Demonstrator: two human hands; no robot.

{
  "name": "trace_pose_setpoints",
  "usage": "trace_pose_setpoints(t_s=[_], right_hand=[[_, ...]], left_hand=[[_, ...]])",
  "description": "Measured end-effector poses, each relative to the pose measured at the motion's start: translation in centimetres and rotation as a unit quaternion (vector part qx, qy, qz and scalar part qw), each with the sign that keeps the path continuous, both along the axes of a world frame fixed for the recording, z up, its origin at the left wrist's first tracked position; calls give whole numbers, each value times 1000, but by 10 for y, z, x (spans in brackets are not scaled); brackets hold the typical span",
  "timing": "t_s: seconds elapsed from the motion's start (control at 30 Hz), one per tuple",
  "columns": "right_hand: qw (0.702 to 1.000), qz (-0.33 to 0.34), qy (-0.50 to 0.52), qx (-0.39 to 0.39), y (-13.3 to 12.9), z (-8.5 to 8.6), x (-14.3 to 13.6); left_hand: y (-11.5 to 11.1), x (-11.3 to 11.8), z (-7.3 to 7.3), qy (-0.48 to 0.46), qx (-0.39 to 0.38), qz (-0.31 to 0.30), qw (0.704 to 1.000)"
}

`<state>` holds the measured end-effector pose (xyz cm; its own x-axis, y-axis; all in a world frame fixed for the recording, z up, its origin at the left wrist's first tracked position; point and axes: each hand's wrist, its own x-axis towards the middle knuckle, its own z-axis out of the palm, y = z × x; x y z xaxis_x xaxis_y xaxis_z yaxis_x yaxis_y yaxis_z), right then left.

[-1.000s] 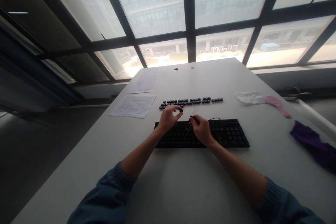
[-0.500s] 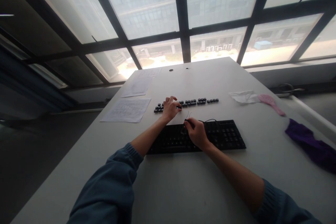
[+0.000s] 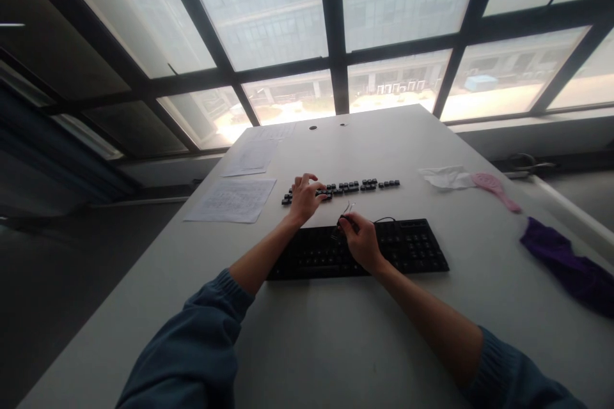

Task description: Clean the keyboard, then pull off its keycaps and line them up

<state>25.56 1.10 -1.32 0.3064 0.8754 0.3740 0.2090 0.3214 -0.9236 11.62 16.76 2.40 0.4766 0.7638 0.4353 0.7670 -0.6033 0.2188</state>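
My left hand (image 3: 305,198) hovers at the left part of the rows of loose black keycaps (image 3: 352,187), thumb and forefinger apart beside them. Whether its fingertips touch a keycap is too small to tell. In my right hand (image 3: 363,241), closed fingers grip a wire keycap puller (image 3: 350,208), its thin metal prongs pointing up and away. This hand is above the middle of a black keyboard (image 3: 417,249), which lies flat on the table. Both forearms cover parts of the keyboard.
Printed sheets (image 3: 233,200) lie along the left edge of the white table (image 3: 307,339). To the right are a crumpled white tissue (image 3: 446,177), a pink hairbrush-like object (image 3: 494,188) and a purple cloth (image 3: 566,262). Large windows (image 3: 278,6) stand beyond the far edge.
My left hand has shifted slightly left along the keycaps, uncovering some at its right, and its thumb and forefinger have parted. The puller in my right hand has tilted slightly to the right.
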Motion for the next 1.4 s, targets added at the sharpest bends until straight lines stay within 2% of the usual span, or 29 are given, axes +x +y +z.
trace_pose_setpoints(t_s=[0.1, 0.2, 0.33, 0.47, 0.67, 1.0, 1.13, 1.4], right_hand=[[999, -10, 30, 10, 1, 1, 0], [999, -23, 41, 17, 1, 4, 1], [999, -20, 21, 20, -2, 10, 6], [999, -6, -43, 15, -8, 10, 12], [990, 24, -139, 7, -12, 6, 14], [969, 70, -234, 25, -12, 9, 11], [962, 78, -259, 28, -14, 7, 9], [970, 65, -231, 29, -13, 4, 10]], left_hand=[[-23, -12, 11, -28, 3, 9, 1000], [-56, -22, 15, -43, -8, -13, 999], [-100, -25, 7, -49, -43, -44, 997], [-122, -24, -6, -64, -66, -62, 994], [-124, -26, -21, -89, -64, -65, 992], [-124, -27, -26, -98, -57, -70, 991], [-124, -27, -23, -99, -67, -85, 989], [-121, -27, -9, -36, -149, -175, 973]])
